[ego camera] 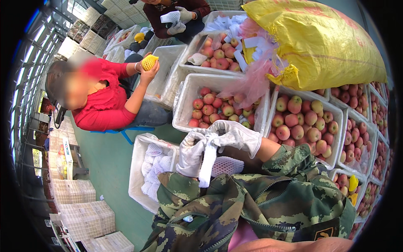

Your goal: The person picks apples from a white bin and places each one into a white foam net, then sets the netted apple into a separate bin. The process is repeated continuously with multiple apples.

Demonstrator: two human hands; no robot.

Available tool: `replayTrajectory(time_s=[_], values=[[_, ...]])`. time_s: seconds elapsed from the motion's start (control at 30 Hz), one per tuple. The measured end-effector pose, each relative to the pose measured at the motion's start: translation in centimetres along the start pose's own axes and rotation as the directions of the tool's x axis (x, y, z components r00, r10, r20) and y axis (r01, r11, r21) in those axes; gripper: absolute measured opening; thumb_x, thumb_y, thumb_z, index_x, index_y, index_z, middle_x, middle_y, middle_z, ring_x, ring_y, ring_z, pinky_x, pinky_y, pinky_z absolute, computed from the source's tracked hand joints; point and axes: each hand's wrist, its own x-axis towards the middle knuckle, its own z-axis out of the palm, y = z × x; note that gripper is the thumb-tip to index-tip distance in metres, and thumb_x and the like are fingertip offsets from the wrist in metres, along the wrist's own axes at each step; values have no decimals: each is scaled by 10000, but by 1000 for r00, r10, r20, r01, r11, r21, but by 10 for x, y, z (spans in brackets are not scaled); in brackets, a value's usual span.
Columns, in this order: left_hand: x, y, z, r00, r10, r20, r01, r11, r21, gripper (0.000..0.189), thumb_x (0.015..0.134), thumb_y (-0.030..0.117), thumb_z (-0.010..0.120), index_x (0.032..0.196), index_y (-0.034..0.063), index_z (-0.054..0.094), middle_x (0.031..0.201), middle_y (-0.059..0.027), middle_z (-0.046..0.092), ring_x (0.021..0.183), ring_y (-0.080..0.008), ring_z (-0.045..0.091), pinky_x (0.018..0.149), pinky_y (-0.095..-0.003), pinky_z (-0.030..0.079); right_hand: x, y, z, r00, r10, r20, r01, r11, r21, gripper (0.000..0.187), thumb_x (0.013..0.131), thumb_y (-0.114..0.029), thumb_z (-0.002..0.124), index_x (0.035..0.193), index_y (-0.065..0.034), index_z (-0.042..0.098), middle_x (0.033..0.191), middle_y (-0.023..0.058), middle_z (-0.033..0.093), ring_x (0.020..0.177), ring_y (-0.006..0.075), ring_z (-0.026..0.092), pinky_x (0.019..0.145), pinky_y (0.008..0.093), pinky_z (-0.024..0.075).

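Observation:
My left hand (191, 154), in a pale work glove, has its fingers closed on a folded white foam net sleeve (208, 162) that hangs down in front of my jacket. At the sleeve's top, my right hand (234, 137), gloved too, pinches it from the right. Whether anything is inside the sleeve cannot be told. Another white foam net (227, 166) lies at my lap, just below my right hand. Left of my hands stands a white crate (136, 179) holding several net-wrapped round items (156, 167). Beyond my hands is a lined crate (185, 91) of red apples (207, 109).
A co-worker in red (104, 94) sits at the left, holding a yellow net-wrapped item (149, 62). Another co-worker's gloved hands (177, 27) hold a white net. A large yellow sack (327, 47) rests across apple crates; more apple crates (341, 138) line the right.

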Motion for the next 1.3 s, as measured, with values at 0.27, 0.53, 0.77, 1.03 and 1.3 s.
replayTrajectory(time_s=[0.27,0.53,0.77,1.03,1.3], values=[[4,-37,-14,989,150,2,-149,983,-104,42,951,25,553,988,40,539,945,-99,675,875,-163,655,826,-316,547,1,17,-14,987,59,147,-68,996,62,364,863,-248,782,1108,-14,647,1009,24,675,883,118,627,805,289,511],[-9,0,8,946,-200,257,285,890,-355,577,822,195,802,1300,-6,550,1176,-68,662,1031,-157,647,921,-311,516,4,24,-21,981,-98,166,58,972,230,266,915,-260,726,1043,-46,634,978,9,657,931,107,594,864,290,475],[-15,2,6,986,38,163,36,903,-429,496,706,68,845,1150,-41,652,1075,-110,707,985,-209,678,915,-348,529,5,9,-2,985,-164,44,158,981,115,254,996,-309,618,1006,-56,641,893,-33,617,816,52,545,719,250,477],[-13,18,16,914,4,405,160,914,-372,748,596,105,903,1214,-160,576,1193,-246,654,1143,-376,630,1034,-509,466,2,1,13,991,-113,67,98,975,201,327,937,-313,683,1075,-17,667,944,53,679,845,136,630,769,307,523],[-13,24,32,937,137,322,-87,983,-164,747,649,24,871,1308,-100,542,1279,-179,634,1190,-285,615,1045,-434,467,1,2,21,987,-90,132,72,988,137,358,914,-316,702,1090,-6,669,956,81,686,855,170,645,781,322,529]])
